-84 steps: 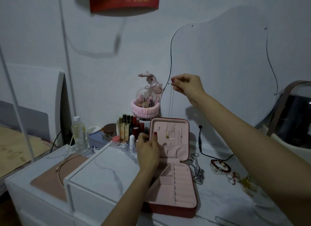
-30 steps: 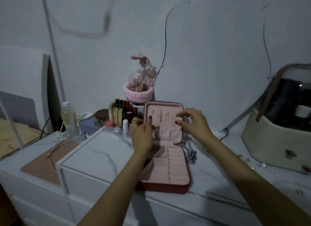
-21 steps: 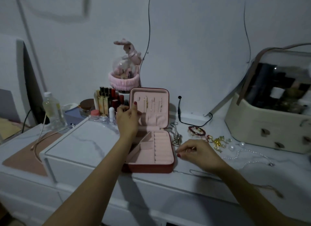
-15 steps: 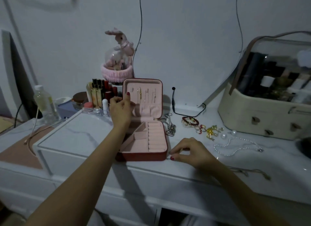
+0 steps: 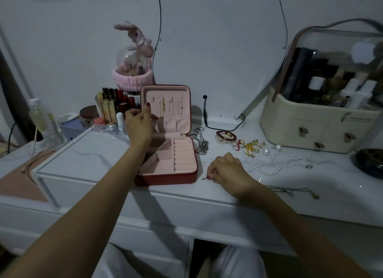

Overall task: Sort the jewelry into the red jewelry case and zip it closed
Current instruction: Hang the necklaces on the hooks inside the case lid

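The red jewelry case (image 5: pixel 165 179) lies open on the white tabletop, its pink lid (image 5: pixel 165 91) upright with a few pieces hung inside. My left hand (image 5: pixel 138 126) grips the lid's left edge, thumb on the lining. Right of the case, by the table's front edge, my right hand (image 5: pixel 230 172) pinches one end of a thin chain (image 5: pixel 290 189) that trails off to the right. Loose on the table lie a silver chain (image 5: pixel 202 143), a red bead bracelet (image 5: pixel 226 135), rings and gold pieces (image 5: pixel 248 146) and a pearl necklace (image 5: pixel 277 165).
A cream cosmetics box (image 5: pixel 310 124) with a clear dome stands at the back right. Lipsticks and bottles (image 5: pixel 109 107) and a pink bunny dome (image 5: pixel 134 60) crowd behind the case. A black cable (image 5: pixel 207 116) runs along the wall. A dark object (image 5: pixel 371 161) sits at the right edge.
My right hand has come down from the lid to the table's front edge and taken hold of the thin chain's end. My left hand has stayed on the lid.
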